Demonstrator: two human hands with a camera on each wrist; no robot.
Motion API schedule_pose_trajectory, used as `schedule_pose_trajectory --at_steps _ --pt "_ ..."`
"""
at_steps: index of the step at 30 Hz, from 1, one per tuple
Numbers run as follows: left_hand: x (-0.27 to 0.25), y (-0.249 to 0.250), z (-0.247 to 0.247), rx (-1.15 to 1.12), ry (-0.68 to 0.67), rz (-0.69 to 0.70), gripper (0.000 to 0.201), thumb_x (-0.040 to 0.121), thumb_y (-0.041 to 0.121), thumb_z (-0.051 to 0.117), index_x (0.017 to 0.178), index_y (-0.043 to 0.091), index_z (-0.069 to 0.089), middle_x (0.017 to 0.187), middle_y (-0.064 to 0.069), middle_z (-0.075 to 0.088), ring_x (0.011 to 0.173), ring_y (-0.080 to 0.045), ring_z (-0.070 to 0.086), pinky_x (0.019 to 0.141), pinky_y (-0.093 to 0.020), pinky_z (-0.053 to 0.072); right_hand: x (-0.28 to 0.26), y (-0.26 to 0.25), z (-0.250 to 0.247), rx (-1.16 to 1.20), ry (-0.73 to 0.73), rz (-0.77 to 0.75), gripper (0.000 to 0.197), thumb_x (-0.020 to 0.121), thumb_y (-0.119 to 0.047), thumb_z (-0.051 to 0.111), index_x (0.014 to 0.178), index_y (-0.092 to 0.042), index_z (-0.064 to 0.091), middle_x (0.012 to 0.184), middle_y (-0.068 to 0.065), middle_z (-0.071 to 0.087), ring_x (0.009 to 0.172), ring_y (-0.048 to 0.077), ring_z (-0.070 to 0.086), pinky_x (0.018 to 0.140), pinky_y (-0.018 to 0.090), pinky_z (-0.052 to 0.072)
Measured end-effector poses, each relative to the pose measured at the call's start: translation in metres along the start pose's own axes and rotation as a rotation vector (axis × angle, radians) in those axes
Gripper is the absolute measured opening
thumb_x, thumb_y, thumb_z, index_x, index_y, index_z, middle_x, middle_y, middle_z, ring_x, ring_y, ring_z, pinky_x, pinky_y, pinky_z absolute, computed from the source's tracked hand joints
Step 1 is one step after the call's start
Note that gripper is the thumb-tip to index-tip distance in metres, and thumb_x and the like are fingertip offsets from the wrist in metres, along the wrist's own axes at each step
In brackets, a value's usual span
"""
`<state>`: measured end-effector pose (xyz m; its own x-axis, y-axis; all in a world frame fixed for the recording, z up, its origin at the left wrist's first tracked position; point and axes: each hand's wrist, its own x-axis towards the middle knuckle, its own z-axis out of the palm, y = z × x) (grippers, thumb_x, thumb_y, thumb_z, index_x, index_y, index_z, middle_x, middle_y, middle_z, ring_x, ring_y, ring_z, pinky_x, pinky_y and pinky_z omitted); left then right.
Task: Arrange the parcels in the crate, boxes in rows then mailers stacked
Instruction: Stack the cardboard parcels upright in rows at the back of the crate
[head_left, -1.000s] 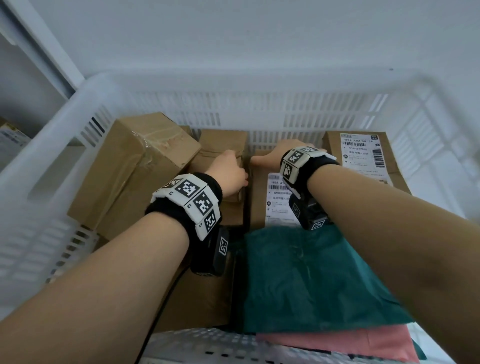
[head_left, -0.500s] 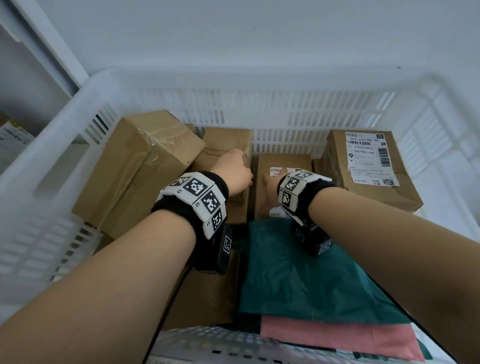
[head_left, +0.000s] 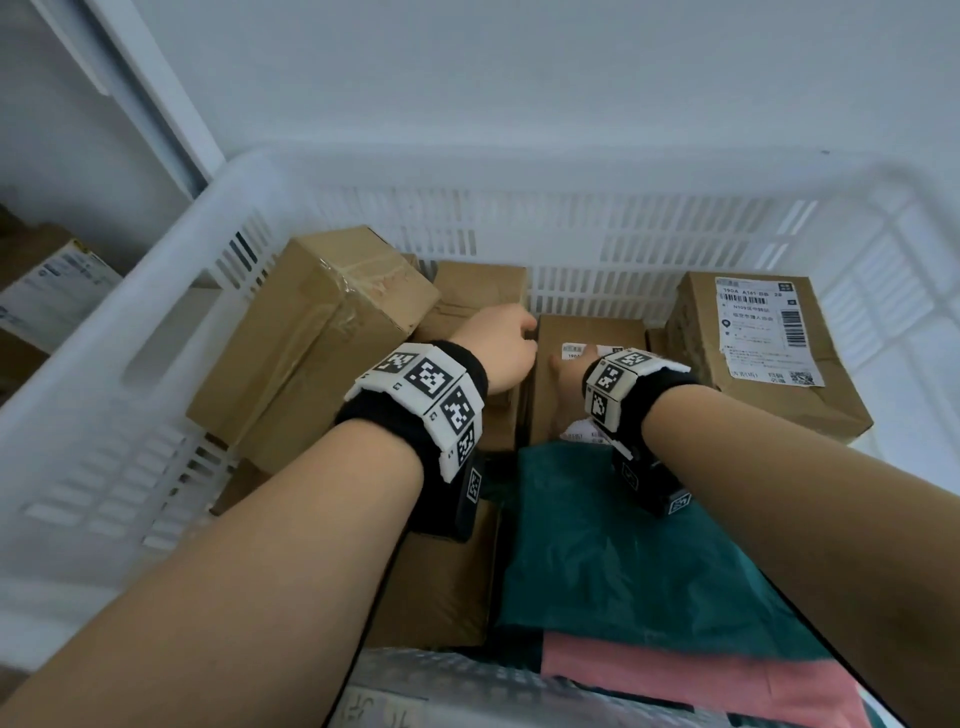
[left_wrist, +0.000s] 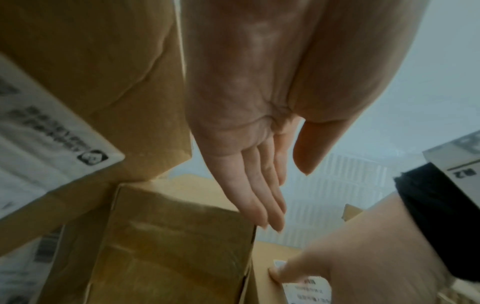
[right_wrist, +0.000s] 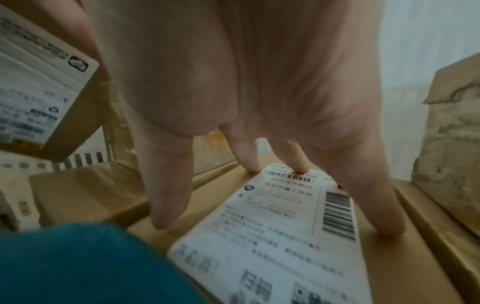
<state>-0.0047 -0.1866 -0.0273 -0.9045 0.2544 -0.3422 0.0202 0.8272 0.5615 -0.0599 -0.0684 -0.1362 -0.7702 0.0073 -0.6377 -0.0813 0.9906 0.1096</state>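
Inside the white crate, my right hand presses spread fingertips on the top of a flat brown box with a white label, in the middle of the far row. Just left of it, my left hand holds its fingers straight at the far corner of a plain brown box and grips nothing. A dark green mailer lies on a pink mailer under my right forearm.
A big taped box leans against the crate's left wall. Another labelled box sits at the far right, with bare crate floor beside it. A brown box lies under my left wrist. A bubble mailer lies nearest.
My right hand drew back from the middle box's far edge onto its labelled top, and that box now lies closer to the far wall. My left hand stayed beside it.
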Motion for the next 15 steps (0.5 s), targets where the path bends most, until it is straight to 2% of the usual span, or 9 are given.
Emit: schedule_pose_trajectory --at_steps 2,3,4,5,6,8,12,13,15 --pt "-0.006 0.006 -0.006 -0.011 0.018 0.019 0.040 0.099 0.011 0.039 0.137 0.005 0.048 0.138 -0.012 0.054 0.125 -0.027 0.053 0.105 -0.039 0.044 0.108 0.014 0.011 -0.081 -0.004 -0.129 0.097 0.057 -0.089 0.045 0.127 -0.023 0.058 0.099 0.015 0.063 0.109 0.029 0.059 0.089 0.047 0.049" --pt "-0.010 0.010 -0.010 -0.024 0.026 0.025 0.039 0.098 0.011 0.039 0.134 0.006 0.052 0.135 -0.012 0.056 0.123 -0.028 0.054 0.105 -0.039 0.045 0.135 0.016 0.006 0.002 0.000 -0.144 0.104 0.058 -0.094 0.031 0.132 -0.024 0.053 0.102 0.021 0.060 0.113 0.028 0.057 0.093 0.049 0.047" --pt "-0.014 0.014 -0.015 -0.037 0.035 0.035 0.037 0.098 0.011 0.040 0.131 0.006 0.056 0.132 -0.013 0.059 0.121 -0.029 0.056 0.103 -0.040 0.046 0.111 0.016 -0.009 0.125 0.031 -0.082 0.086 0.075 -0.081 0.034 0.137 -0.023 0.047 0.119 0.021 0.056 0.120 0.028 0.052 0.099 0.048 0.043" --pt "-0.020 0.018 -0.021 -0.046 0.045 0.048 0.036 0.097 0.011 0.040 0.128 0.006 0.059 0.129 -0.014 0.061 0.118 -0.029 0.058 0.101 -0.040 0.047 0.048 0.004 -0.034 0.268 0.109 -0.045 0.059 0.094 -0.052 0.039 0.139 -0.016 0.045 0.131 0.015 0.052 0.125 0.028 0.049 0.104 0.043 0.040" --pt "-0.026 0.022 -0.028 -0.053 0.072 0.071 0.035 0.097 0.011 0.041 0.126 0.005 0.061 0.127 -0.014 0.062 0.116 -0.029 0.059 0.100 -0.039 0.049 -0.036 -0.012 -0.060 0.408 0.181 -0.014 0.043 0.100 -0.028 0.039 0.138 -0.007 0.045 0.136 0.014 0.050 0.127 0.030 0.047 0.104 0.038 0.037" --pt "-0.040 0.027 -0.046 -0.095 0.146 0.112 0.034 0.098 0.011 0.040 0.125 0.005 0.060 0.126 -0.014 0.062 0.112 -0.029 0.061 0.097 -0.041 0.051 -0.108 -0.023 -0.090 0.438 0.329 -0.149 0.037 0.099 -0.009 0.038 0.133 -0.001 0.049 0.136 0.017 0.052 0.126 0.032 0.049 0.098 0.034 0.041" --pt "-0.068 0.011 -0.089 -0.142 0.322 0.115 0.032 0.098 0.012 0.041 0.122 0.010 0.062 0.124 -0.006 0.063 0.108 -0.024 0.065 0.095 -0.042 0.052 -0.111 -0.034 -0.107 0.764 0.337 -0.170 0.034 0.090 -0.010 0.056 0.121 0.003 0.060 0.109 0.018 0.067 0.084 0.027 0.065 0.067 0.029 0.053" --pt "-0.074 0.002 -0.097 -0.108 0.369 0.107 0.032 0.097 0.012 0.042 0.120 0.011 0.063 0.124 -0.005 0.064 0.110 -0.022 0.063 0.098 -0.040 0.050 -0.110 -0.041 -0.111 0.822 0.351 -0.193 0.034 0.091 -0.015 0.056 0.120 0.003 0.060 0.101 0.016 0.067 0.076 0.023 0.063 0.066 0.030 0.054" --pt "-0.085 -0.019 -0.109 -0.041 0.459 0.059 0.032 0.096 0.014 0.043 0.121 0.014 0.063 0.126 -0.003 0.063 0.115 -0.020 0.060 0.103 -0.035 0.046 -0.123 -0.062 -0.113 0.853 0.353 -0.243 0.044 0.093 -0.031 0.053 0.122 0.002 0.058 0.109 0.017 0.064 0.082 0.024 0.063 0.071 0.036 0.058"
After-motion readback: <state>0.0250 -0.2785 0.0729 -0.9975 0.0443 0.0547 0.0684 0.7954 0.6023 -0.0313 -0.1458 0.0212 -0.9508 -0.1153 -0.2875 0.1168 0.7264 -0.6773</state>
